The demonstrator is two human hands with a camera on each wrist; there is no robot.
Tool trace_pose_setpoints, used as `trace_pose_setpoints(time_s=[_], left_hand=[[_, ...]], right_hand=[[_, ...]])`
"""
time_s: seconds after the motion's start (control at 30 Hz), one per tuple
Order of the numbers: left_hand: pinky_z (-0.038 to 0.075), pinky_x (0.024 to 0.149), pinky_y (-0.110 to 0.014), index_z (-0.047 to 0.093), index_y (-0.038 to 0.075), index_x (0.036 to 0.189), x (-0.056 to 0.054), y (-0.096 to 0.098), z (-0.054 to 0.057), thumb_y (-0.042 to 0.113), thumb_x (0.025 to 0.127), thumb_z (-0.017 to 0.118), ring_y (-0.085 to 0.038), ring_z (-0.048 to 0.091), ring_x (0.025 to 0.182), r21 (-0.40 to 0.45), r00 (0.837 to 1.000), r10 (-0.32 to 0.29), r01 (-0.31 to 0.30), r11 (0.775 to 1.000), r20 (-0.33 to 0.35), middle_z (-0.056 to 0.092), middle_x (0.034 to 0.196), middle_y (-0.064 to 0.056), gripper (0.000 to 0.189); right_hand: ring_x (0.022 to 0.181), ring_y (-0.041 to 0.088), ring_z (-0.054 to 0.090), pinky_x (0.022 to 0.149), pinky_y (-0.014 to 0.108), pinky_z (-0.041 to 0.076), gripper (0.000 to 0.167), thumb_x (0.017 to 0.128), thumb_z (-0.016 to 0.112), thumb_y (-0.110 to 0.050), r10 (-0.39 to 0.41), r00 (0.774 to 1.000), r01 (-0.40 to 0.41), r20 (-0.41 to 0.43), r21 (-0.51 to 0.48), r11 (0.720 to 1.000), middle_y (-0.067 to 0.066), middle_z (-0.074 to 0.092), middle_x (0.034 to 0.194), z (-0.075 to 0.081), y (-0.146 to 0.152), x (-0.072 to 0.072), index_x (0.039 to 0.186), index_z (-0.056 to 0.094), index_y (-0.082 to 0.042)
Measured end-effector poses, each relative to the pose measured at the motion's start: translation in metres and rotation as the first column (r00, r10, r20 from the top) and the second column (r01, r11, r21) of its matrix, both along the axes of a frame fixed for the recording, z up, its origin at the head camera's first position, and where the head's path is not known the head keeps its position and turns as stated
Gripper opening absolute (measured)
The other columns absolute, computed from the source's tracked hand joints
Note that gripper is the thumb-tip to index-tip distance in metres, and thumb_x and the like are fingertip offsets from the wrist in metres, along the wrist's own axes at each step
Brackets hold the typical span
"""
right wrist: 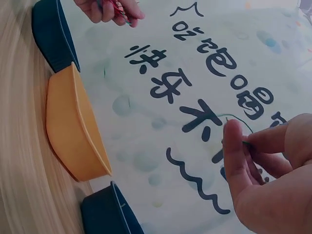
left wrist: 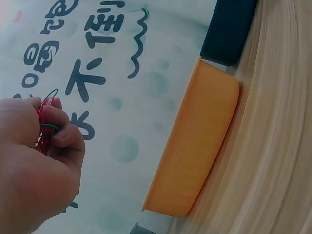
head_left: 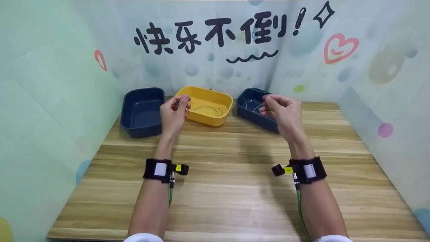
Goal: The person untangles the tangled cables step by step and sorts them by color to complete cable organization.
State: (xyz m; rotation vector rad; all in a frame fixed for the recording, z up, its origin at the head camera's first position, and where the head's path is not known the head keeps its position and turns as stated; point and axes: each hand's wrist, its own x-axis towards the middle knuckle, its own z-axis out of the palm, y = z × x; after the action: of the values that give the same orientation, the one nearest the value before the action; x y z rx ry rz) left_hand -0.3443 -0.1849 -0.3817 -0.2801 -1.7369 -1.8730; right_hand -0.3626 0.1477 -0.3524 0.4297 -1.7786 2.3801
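My left hand (head_left: 173,116) is raised in front of the yellow bin's left end and grips a bundle of thin red and green strands (left wrist: 48,127). A small green loop sticks up out of that fist. In front of the right blue bin (head_left: 260,118), my right hand (head_left: 288,116) pinches a thin green strand (right wrist: 239,117) between thumb and fingertips. The strand arcs above the fingers in the right wrist view. Thin dark strands lie inside the yellow bin (head_left: 220,121), and green ones show in the right blue bin. Whether they are wire or string I cannot tell.
Another dark blue bin (head_left: 142,132) stands at the left, beside the yellow one. All the bins sit along the back of the wood-grain table (head_left: 221,201). A printed curtain (head_left: 208,67) closes off the back, and pale panels (head_left: 50,101) flank both sides.
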Motion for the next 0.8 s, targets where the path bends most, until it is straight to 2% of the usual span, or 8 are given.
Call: trace_pose_setpoints(time_s=[0.17, 0.3, 0.47, 0.6, 0.67, 0.8], left_hand=[[0.040, 0.040, -0.024, 0.068, -0.009, 0.092, 0.004, 0.000, 0.000, 0.026, 0.101, 0.055, -0.030, 0.045, 0.050, 0.063, 0.999, -0.037, 0.035, 0.997, 0.025, 0.059, 0.079, -0.030, 0.038], [0.040, 0.037, -0.025, 0.070, -0.003, 0.090, 0.007, -0.001, 0.001, 0.028, 0.102, 0.052, -0.028, 0.045, 0.047, 0.096, 0.998, -0.049, 0.045, 0.994, 0.044, 0.059, 0.081, -0.031, 0.038], [0.039, 0.035, -0.027, 0.070, -0.002, 0.091, 0.005, 0.000, 0.002, 0.028, 0.103, 0.051, -0.028, 0.045, 0.046, 0.084, 0.998, -0.054, 0.051, 0.995, 0.035, 0.058, 0.082, -0.032, 0.037], [0.037, 0.034, -0.026, 0.070, -0.001, 0.092, -0.006, 0.000, -0.006, 0.030, 0.103, 0.051, -0.029, 0.045, 0.046, 0.087, 0.997, -0.064, 0.060, 0.994, 0.038, 0.059, 0.081, -0.031, 0.038], [0.035, 0.033, -0.025, 0.071, 0.000, 0.092, -0.011, 0.000, -0.011, 0.033, 0.102, 0.052, -0.027, 0.045, 0.046, 0.091, 0.996, -0.079, 0.074, 0.993, 0.046, 0.060, 0.081, -0.030, 0.039], [0.033, 0.033, -0.023, 0.071, 0.000, 0.094, -0.016, 0.001, -0.015, 0.040, 0.098, 0.056, -0.020, 0.045, 0.045, 0.092, 0.990, -0.127, 0.122, 0.988, 0.062, 0.061, 0.078, -0.024, 0.043]], right_hand=[[0.085, 0.039, 0.067, 0.079, 0.044, 0.056, 0.022, 0.090, 0.070, -0.007, 0.047, 0.995, -0.040, -0.089, 0.072, 0.997, 0.030, 0.065, 0.100, -0.012, -0.031, -0.008, 0.106, 0.069, 0.008], [0.088, 0.042, 0.067, 0.079, 0.042, 0.057, 0.016, 0.091, 0.067, -0.006, 0.051, 0.990, -0.025, -0.130, 0.191, 0.981, 0.027, 0.066, 0.099, -0.019, -0.064, -0.027, 0.104, 0.072, 0.003], [0.084, 0.034, 0.069, 0.075, 0.036, 0.058, 0.013, 0.093, 0.066, -0.007, 0.003, 0.996, 0.023, -0.086, 0.310, 0.950, 0.017, 0.070, 0.092, -0.027, -0.100, -0.046, 0.103, 0.074, -0.004], [0.084, 0.032, 0.070, 0.076, 0.036, 0.058, 0.015, 0.092, 0.065, -0.002, 0.013, 1.000, -0.005, -0.021, 0.337, 0.941, 0.016, 0.068, 0.095, -0.037, -0.119, -0.055, 0.105, 0.072, -0.001], [0.084, 0.031, 0.070, 0.076, 0.038, 0.058, 0.017, 0.092, 0.065, -0.001, 0.016, 1.000, -0.015, -0.001, 0.386, 0.923, 0.015, 0.067, 0.097, -0.041, -0.124, -0.059, 0.108, 0.071, -0.001], [0.082, 0.024, 0.071, 0.075, 0.037, 0.058, 0.027, 0.092, 0.061, 0.005, -0.035, 0.999, 0.045, -0.028, 0.538, 0.841, 0.013, 0.064, 0.103, -0.047, -0.127, -0.065, 0.118, 0.067, -0.001]])
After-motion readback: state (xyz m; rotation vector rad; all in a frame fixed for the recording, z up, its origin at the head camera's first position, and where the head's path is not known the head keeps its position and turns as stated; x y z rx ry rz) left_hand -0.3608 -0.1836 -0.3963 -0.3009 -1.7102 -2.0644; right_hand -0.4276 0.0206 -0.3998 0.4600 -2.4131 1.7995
